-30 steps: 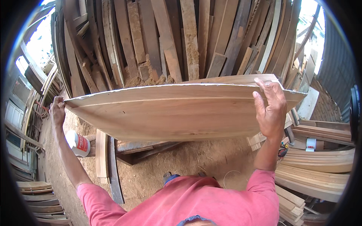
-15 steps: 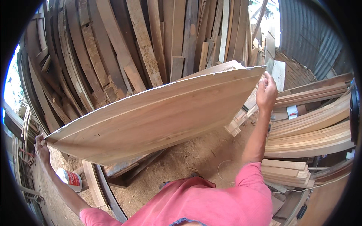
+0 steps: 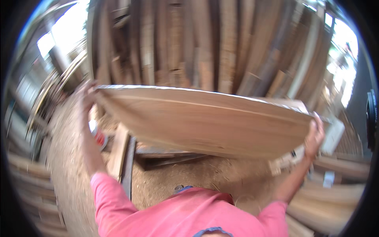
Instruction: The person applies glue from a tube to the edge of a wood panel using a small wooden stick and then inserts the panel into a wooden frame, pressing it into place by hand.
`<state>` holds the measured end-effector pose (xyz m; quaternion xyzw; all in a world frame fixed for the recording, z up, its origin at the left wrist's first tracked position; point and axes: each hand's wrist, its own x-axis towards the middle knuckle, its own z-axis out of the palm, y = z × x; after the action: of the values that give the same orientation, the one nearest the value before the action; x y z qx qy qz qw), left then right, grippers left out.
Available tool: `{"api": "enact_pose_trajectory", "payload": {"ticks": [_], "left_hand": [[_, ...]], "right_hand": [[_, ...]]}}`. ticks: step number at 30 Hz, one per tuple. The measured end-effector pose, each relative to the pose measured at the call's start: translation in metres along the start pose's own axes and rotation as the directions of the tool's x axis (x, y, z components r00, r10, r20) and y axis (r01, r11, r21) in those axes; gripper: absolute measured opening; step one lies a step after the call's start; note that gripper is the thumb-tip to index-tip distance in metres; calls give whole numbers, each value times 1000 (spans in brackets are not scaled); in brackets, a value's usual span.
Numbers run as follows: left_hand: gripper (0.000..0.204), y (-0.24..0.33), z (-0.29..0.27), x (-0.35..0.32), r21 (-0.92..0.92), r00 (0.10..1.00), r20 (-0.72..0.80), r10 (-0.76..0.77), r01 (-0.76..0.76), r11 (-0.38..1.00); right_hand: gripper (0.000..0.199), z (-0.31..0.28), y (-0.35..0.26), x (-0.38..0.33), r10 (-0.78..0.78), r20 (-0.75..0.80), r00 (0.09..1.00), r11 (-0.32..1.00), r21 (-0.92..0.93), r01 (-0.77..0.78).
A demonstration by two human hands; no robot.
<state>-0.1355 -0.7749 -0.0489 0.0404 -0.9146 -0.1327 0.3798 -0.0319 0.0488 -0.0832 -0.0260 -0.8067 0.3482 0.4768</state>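
A wide, pale-brown wooden panel (image 3: 209,122) spans the space in front of me, held up off the ground between both hands. Its far upper edge looks whitish and rough, and a raised strip runs along near it. My left hand (image 3: 87,94) grips the panel's left end, its fingers closed at the corner and somewhat blurred. At the right end my right hand (image 3: 314,136) is closed around the edge, with fingertips over the top corner. The panel hides much of what lies behind and below it.
Tall planks (image 3: 205,47) lean upright in a row beyond the panel. A white and red bucket (image 3: 98,136) stands on the dirt ground at left, beside a long board (image 3: 119,152). Stacked curved timber (image 3: 331,197) lies at right. Motion blurs the surroundings.
My view has turned left. The panel's left end has come up and its right end sits lower and farther right in view. Both hands keep their hold.
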Motion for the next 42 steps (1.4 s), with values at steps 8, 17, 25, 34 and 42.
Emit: {"api": "enact_pose_trajectory", "payload": {"ticks": [8, 17, 25, 34, 42], "left_hand": [[20, -12, -17, -8, 54, 998, -8, 63, -63, 997], [32, -3, -15, -4, 6, 993, 20, 118, -118, 993], [26, -12, -15, -3, -76, 988, -10, 157, -157, 985], [28, -20, -8, 0, -97, 987, 17, 158, -156, 983], [25, -20, -1, 7, -120, 985, 2, 171, -170, 978]], "right_hand": [[30, 61, -184, -23, -288, 246, 925, 937, 269, 221], [39, 219, -365, -62, -749, 475, 462, 619, 254, 743], [41, 321, -444, -67, -749, 628, 211, 434, 224, 873], [43, 367, -451, -75, -738, 671, 67, 226, 153, 962], [41, 372, -443, -70, -732, 682, -6, 53, 66, 996]]}}
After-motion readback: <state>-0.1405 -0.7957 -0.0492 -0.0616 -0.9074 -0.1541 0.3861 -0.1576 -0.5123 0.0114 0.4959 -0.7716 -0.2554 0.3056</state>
